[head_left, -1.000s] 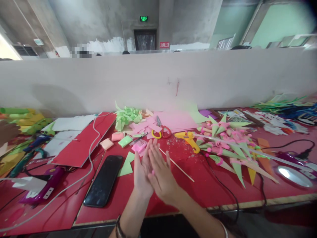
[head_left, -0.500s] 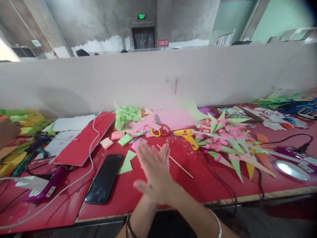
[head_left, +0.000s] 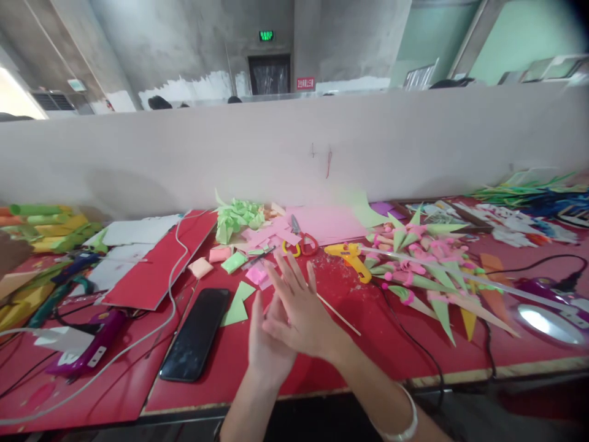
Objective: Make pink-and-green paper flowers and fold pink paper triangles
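My right hand [head_left: 304,316] lies across the palm of my left hand [head_left: 271,350], its fingers stretched out and apart. My left hand is turned palm up, thumb raised, its fingers partly covered by the right. Whether anything lies between the palms is hidden. Just beyond the hands rest a thin wooden stick [head_left: 341,316] and a bright pink packet [head_left: 258,272]. Left of them are green paper pieces [head_left: 239,307] and a black phone [head_left: 196,334]. A yellow glue gun [head_left: 353,256] lies to the right, and scissors [head_left: 307,244] with red and yellow handles lie farther back.
Pink and green paper cones [head_left: 421,267] are heaped at the right. A red board [head_left: 150,267] and a white cable [head_left: 172,285] lie at the left, near a purple power strip [head_left: 87,353]. Crumpled green paper [head_left: 237,218] sits against the white partition [head_left: 257,156].
The hands, pressed flat and crossed at the wrists before, have shifted so the left palm now shows, thumb up. The right fingers have spread. The view has tilted slightly.
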A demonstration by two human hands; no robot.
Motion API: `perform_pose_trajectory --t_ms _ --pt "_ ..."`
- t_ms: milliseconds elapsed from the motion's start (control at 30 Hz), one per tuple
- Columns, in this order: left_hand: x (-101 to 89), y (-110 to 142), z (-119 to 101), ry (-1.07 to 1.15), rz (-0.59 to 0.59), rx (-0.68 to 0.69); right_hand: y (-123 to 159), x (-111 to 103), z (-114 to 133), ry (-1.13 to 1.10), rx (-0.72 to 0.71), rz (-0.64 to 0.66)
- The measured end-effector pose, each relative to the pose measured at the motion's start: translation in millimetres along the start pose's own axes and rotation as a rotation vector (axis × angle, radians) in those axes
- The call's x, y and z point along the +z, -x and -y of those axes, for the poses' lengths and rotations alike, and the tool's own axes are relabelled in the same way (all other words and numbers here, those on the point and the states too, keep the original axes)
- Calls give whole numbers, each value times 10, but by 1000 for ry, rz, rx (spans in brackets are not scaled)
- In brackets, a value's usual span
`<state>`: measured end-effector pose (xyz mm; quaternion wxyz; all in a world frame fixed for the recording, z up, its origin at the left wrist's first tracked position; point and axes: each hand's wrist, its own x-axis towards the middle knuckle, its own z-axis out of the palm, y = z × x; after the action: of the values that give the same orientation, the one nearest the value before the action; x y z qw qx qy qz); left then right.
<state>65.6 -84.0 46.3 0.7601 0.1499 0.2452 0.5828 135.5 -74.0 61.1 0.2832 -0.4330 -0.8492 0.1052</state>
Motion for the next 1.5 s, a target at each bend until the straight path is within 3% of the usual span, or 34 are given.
perform_pose_trajectory --t_ms 100,233,300,367,533,667,733,833,933,1067,1300,1500 --pt "-57 27 -81 16 15 62 73 58 73 -47 -84 72" --pt "25 38 -62 51 13 285 -15 40 137 -8 -58 -48" --pt "75 38 -117 31 52 152 -56 -11 91 14 49 -74" --pt "80 29 -209 39 52 109 -21 -26 59 -4 61 -30" --pt "-50 28 -186 19 -30 224 102 51 181 -66 -173 43" --pt "-30 88 -90 -10 -33 146 11 42 113 -5 -33 -72" --pt "12 97 -147 9 -25 112 50 62 37 -12 5 -31" --pt "35 84 -226 28 -70 197 202 121 32 -83 -70 84" --pt "29 92 -154 -24 -72 244 224 115 113 -124 -168 132" --pt "61 114 -100 -13 -40 167 67 57 71 -91 -55 -7" --pt "81 42 -460 75 -93 306 356 209 -17 -425 -93 117" --pt "76 6 -342 -55 -114 370 463 104 70 -595 -136 163"
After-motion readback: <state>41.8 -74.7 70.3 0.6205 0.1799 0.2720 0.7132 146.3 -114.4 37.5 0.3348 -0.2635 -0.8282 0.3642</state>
